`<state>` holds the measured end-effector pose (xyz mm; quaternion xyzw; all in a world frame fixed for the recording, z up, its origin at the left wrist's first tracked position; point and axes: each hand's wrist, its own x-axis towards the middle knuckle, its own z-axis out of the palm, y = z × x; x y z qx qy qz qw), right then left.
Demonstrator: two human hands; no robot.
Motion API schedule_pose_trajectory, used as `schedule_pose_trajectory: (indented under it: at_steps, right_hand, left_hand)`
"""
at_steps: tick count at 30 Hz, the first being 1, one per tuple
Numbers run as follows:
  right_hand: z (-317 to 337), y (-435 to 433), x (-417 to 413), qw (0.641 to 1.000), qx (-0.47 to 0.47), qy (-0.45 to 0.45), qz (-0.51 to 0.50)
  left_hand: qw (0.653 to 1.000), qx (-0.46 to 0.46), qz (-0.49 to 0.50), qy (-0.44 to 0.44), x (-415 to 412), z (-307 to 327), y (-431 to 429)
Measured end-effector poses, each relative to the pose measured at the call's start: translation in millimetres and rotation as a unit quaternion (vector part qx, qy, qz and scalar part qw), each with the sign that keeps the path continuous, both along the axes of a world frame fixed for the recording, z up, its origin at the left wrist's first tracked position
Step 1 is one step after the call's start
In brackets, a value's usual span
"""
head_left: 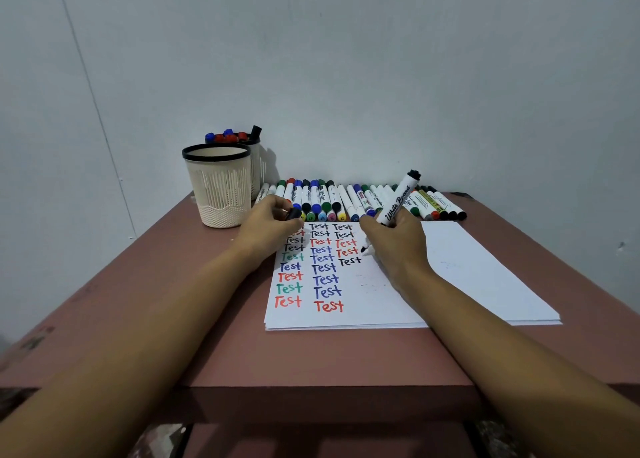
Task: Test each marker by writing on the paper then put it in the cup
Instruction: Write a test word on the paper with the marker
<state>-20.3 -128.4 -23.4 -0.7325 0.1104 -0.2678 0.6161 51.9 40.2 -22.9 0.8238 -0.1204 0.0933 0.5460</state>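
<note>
My right hand (394, 243) grips a black whiteboard marker (398, 201), uncapped, its tip just above the white paper (467, 270) beside the newest black "Test". My left hand (268, 227) pinches the marker's black cap (293, 214) at the paper's top left corner. The sheet carries three columns of "Test" in black, red, blue and green. A cream cup with a black rim (218, 187) stands at the table's back left, nothing showing above its rim. Behind it a second cup (254, 166) holds several capped markers.
A row of several capped markers (346, 199) lies along the wall behind the paper. The reddish-brown table (173, 301) ends at a front edge near my forearms. A pale wall rises directly behind the table.
</note>
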Motion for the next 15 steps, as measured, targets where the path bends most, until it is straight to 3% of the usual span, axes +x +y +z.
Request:
schedule_pose_trajectory:
  at_steps: [7,15]
  right_hand:
    - [7,-5,3,0.998,0.066,-0.008,0.024]
    - [15,-2,2,0.978,0.166,-0.056,0.113]
  left_hand:
    - [0.997,-0.029,-0.054,-0.049,-15,6,-4]
    - [0.992,0.020,-0.101,-0.079,-25,7,-10]
